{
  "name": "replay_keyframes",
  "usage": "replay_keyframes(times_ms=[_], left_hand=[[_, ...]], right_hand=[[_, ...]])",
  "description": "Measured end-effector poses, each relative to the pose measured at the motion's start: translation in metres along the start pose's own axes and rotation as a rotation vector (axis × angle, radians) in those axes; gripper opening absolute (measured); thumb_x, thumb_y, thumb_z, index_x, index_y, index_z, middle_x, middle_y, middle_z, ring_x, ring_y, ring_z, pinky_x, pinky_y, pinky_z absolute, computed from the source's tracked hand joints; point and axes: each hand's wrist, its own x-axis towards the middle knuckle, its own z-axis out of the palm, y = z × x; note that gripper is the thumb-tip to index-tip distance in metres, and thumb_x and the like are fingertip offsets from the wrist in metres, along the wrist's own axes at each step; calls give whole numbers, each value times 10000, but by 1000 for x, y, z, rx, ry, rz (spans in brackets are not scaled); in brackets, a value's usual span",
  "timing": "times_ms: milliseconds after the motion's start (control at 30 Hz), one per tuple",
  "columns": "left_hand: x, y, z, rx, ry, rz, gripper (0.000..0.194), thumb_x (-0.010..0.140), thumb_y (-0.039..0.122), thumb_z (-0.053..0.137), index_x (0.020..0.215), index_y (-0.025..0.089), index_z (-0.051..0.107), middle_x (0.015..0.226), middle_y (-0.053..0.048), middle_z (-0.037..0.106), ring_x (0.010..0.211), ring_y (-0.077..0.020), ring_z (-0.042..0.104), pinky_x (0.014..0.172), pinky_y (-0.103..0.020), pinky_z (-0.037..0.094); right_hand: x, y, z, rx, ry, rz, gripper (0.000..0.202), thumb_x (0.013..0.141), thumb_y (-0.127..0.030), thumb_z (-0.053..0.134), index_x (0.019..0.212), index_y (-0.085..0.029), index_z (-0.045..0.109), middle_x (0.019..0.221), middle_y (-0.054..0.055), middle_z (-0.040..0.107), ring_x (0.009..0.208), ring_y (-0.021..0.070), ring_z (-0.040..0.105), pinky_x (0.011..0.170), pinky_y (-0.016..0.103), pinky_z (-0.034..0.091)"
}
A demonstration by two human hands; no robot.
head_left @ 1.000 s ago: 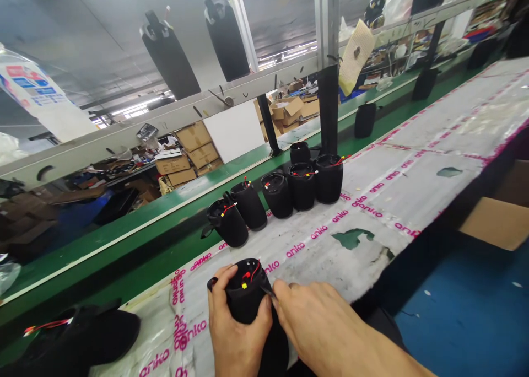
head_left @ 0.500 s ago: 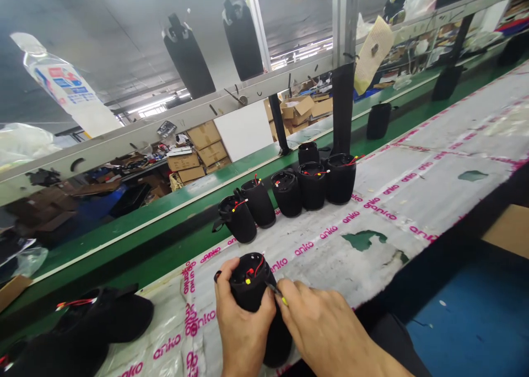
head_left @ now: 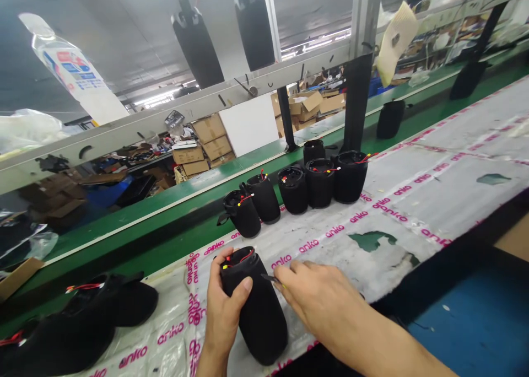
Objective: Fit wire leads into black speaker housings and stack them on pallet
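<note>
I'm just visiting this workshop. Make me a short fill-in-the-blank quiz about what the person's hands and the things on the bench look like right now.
1. The left hand grips a cylinder whose colour is ____.
2. The right hand pinches a thin tool beside the cylinder's ____ end.
3. The word printed in pink on the bench cover is ____.
4. The wires sticking out of the held cylinder are mostly ____.

Missing words: black; top; anko; red

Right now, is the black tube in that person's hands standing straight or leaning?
Leaning. The black tube tilts away, open end up, red wires showing, gripped by the left hand.
</note>
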Motion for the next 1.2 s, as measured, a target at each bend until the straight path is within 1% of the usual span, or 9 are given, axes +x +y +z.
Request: replay_keyframes(times_ms=[67, 167, 267, 400, 533, 700, 833, 1067, 1200], left_hand=[[-1, 1, -3, -19, -28, 6, 723, 712, 508, 745, 1337, 274, 468, 1228, -67, 659, 1032, -272, 669, 893, -379, 524], [-1, 0, -6, -33, -72, 27, 739, 722, 487, 755, 1360, 271, 449, 1277, -79, 646, 1136, -291, 638, 986, -405, 486], [0, 0, -7, -41, -119, 44, 732, 743, 482, 744, 1374, 278, 434, 1310, -77, 633, 1188, -291, 617, 1015, -406, 475], [0, 3, -5, -33, -161, 50, 714, 758, 480, 735, 1373, 279, 434, 1320, -75, 624, 1180, -285, 621, 1006, -395, 481], [0, 6, -2, -9, -175, 51, 689, 764, 484, 722, 1357, 273, 442, 1298, -70, 626, 1134, -273, 639, 988, -389, 485], [-3, 8, 4, 52, -114, 69, 647, 765, 466, 710, 1328, 276, 454, 1235, -56, 642, 1081, -257, 646, 957, -384, 495], [-8, 12, 12, 150, -8, 73, 576, 751, 364, 722, 1269, 278, 486, 1190, -48, 633, 1027, -244, 641, 918, -396, 505], [-17, 16, 28, 277, 120, 148, 539, 711, 242, 688, 1221, 271, 515, 1218, -54, 589, 1121, -270, 581, 1024, -473, 447], [-20, 15, 34, 319, 173, 210, 525, 702, 220, 677, 1202, 263, 524, 1232, -60, 571, 1167, -276, 550, 1068, -487, 409]], right_hand=[[8, 0, -1, -42, -16, -41, 123, 952, -140, 535, 913, -255, 512, 764, -3, 601, 669, 228, 617, 537, 333, 320], [15, 1, -1, -102, -2, -102, 145, 900, -117, 572, 941, -245, 517, 788, 9, 596, 675, 233, 604, 539, 333, 334], [18, 3, -2, -143, -15, -153, 218, 825, -76, 599, 956, -235, 528, 795, 15, 590, 678, 236, 596, 550, 335, 352], [19, 7, -4, -163, -22, -209, 219, 815, -82, 607, 944, -241, 530, 796, 10, 586, 676, 235, 591, 550, 340, 357], [20, 11, -5, -186, -28, -217, 209, 824, -102, 618, 954, -240, 530, 797, 9, 588, 682, 235, 596, 547, 343, 350], [17, 8, -6, -171, -64, -192, 226, 801, -68, 582, 940, -236, 519, 763, 3, 591, 616, 217, 603, 502, 337, 291], [12, 6, -7, -162, -76, -176, 272, 748, -27, 567, 908, -237, 500, 721, -14, 581, 569, 203, 602, 482, 340, 253], [0, 5, -16, -237, -75, -200, 354, 585, 0, 534, 844, -238, 484, 656, -42, 520, 459, 181, 542, 452, 352, 191], [-5, 0, -17, -302, -62, -165, 334, 604, 6, 532, 835, -232, 493, 660, -36, 521, 455, 173, 538, 438, 343, 204]])
